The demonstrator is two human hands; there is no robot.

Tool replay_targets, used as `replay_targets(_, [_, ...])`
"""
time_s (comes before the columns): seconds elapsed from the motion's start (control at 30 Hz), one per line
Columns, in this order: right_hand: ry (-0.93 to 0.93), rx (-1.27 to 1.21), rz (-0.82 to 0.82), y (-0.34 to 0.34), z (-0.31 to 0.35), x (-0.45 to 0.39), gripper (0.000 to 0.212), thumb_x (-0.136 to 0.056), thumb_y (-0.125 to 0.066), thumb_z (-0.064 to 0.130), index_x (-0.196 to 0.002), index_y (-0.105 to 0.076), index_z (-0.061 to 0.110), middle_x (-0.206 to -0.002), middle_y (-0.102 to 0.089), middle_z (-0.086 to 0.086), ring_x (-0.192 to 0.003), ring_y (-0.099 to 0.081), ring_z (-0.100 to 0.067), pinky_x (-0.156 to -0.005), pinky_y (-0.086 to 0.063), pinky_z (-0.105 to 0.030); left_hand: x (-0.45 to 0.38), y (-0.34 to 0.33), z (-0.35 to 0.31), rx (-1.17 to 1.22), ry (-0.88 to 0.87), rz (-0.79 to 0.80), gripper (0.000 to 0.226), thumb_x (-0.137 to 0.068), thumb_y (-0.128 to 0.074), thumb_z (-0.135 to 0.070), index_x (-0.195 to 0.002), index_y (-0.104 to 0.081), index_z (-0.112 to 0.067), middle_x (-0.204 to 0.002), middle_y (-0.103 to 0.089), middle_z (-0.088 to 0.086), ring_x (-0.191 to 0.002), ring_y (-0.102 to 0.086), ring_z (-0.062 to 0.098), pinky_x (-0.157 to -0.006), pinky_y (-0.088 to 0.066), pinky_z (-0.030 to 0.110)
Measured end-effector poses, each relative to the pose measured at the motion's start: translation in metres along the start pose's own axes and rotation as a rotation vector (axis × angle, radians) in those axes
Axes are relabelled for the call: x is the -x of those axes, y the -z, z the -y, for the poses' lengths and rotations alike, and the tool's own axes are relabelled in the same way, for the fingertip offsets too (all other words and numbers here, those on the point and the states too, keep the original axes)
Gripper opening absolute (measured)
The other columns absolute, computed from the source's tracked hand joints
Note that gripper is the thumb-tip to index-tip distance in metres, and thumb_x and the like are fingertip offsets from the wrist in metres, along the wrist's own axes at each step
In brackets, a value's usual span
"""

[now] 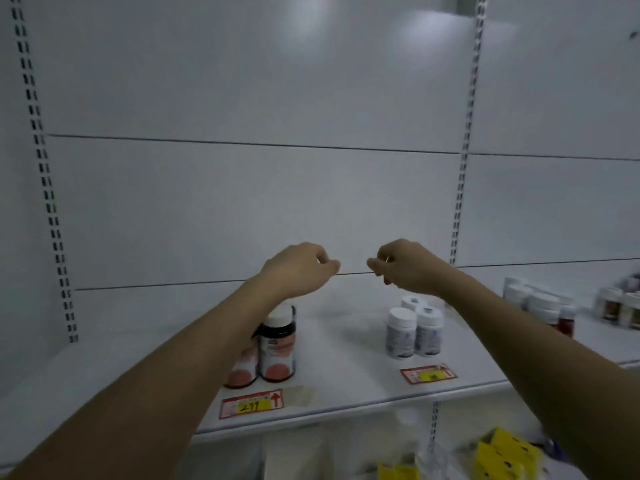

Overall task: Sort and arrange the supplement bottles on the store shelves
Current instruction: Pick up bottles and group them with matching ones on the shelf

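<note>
Head view: both our hands raised over a sparsely stocked white shelf (346,344)

Our left hand (299,270) and right hand (403,266) hang above the shelf with fingers curled, grasping nothing we can make out. Our left forearm hides part of the two dark bottles (277,344) with orange labels, standing behind a red price tag (252,404); three white bottles (414,329) stand near our right wrist, behind a second tag (428,374). More bottles (540,306) crowd the far right, and yellow boxes (505,452) lie below
</note>
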State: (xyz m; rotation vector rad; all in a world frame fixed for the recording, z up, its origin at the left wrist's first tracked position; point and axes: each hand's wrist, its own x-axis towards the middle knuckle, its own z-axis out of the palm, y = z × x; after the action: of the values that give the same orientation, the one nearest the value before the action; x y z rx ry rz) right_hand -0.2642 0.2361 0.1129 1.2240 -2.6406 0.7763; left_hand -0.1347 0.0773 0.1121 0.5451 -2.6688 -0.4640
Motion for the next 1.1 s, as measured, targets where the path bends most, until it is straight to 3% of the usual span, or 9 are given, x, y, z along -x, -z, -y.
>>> replay_targets(0.1, [-0.049, 0.062, -0.017, 0.025, -0.054, 0.037, 0.032, -0.096, -0.051, 0.046, -0.083, -0.064, 0.019, -0.083, -0.069, -0.002, -0.080, -0.065, -0.021, -0.082, -0.056, -0.044, 0.003, -0.040, -0.064, 0.033, -0.041, 0.028, 0.034, -0.091, -0.050, -0.053, -0.108, -0.064, -0.027, -0.115, -0.065, -0.003, -0.103, -0.059, 0.019, -0.093, -0.049, 0.037])
replay_targets(0.33, [-0.185, 0.126, 0.012, 0.116, -0.203, 0.149, 0.036, -0.098, -0.050, 0.044, -0.069, -0.056, 0.023, -0.071, -0.058, 0.004, -0.068, -0.056, -0.016, -0.072, -0.051, -0.036, 0.012, -0.132, -0.240, 0.127, -0.165, 0.117, 0.029, -0.089, -0.053, -0.050, -0.102, -0.065, -0.027, -0.108, -0.066, -0.004, -0.096, -0.060, 0.016, -0.085, -0.049, 0.033])
replay_targets(0.5, [-0.278, 0.099, -0.029, 0.189, -0.292, 0.211, 0.035, -0.098, -0.051, 0.042, -0.088, -0.069, 0.014, -0.077, -0.069, 0.002, -0.072, -0.064, -0.014, -0.078, -0.058, -0.040, 0.014, -0.187, -0.357, 0.168, -0.237, 0.159, 0.023, -0.090, -0.052, -0.046, -0.100, -0.063, -0.029, -0.103, -0.068, -0.005, -0.090, -0.064, 0.016, -0.080, -0.051, 0.030])
replay_targets(0.73, [-0.416, 0.081, -0.050, 0.229, -0.409, 0.265, 0.026, -0.098, -0.053, 0.040, -0.084, -0.062, 0.020, -0.078, -0.067, 0.004, -0.071, -0.063, -0.011, -0.076, -0.058, -0.034, 0.001, -0.266, -0.476, 0.183, -0.360, 0.224, 0.022, -0.090, -0.053, -0.042, -0.101, -0.066, -0.027, -0.109, -0.067, -0.002, -0.093, -0.060, 0.017, -0.078, -0.049, 0.030])
replay_targets(0.93, [-0.529, 0.058, -0.069, 0.242, -0.514, 0.270, 0.025, -0.096, -0.056, 0.037, -0.078, -0.061, 0.021, -0.070, -0.063, 0.005, -0.061, -0.060, -0.009, -0.061, -0.052, -0.028, -0.035, -0.339, -0.550, 0.176, -0.434, 0.252, 0.023, -0.092, -0.051, -0.040, -0.107, -0.065, -0.030, -0.110, -0.066, -0.006, -0.088, -0.057, 0.011, -0.074, -0.049, 0.029])
replay_targets(1.0, [-0.540, 0.041, -0.062, 0.248, -0.550, 0.261, 0.024, -0.096, -0.056, 0.036, -0.081, -0.064, 0.018, -0.072, -0.064, 0.004, -0.064, -0.061, -0.011, -0.066, -0.056, -0.032, -0.058, -0.359, -0.573, 0.178, -0.443, 0.243, 0.023, -0.092, -0.051, -0.041, -0.106, -0.065, -0.030, -0.109, -0.066, -0.007, -0.087, -0.057, 0.010, -0.075, -0.050, 0.029])
replay_targets(1.1, [-0.533, 0.044, -0.068, 0.256, -0.602, 0.240, 0.025, -0.095, -0.056, 0.036, -0.100, -0.068, 0.015, -0.095, -0.071, -0.001, -0.085, -0.068, -0.016, -0.081, -0.060, -0.040, -0.102, -0.388, -0.606, 0.207, -0.452, 0.220, 0.019, -0.090, -0.053, -0.042, -0.099, -0.065, -0.030, -0.109, -0.066, -0.007, -0.090, -0.057, 0.012, -0.076, -0.048, 0.029])
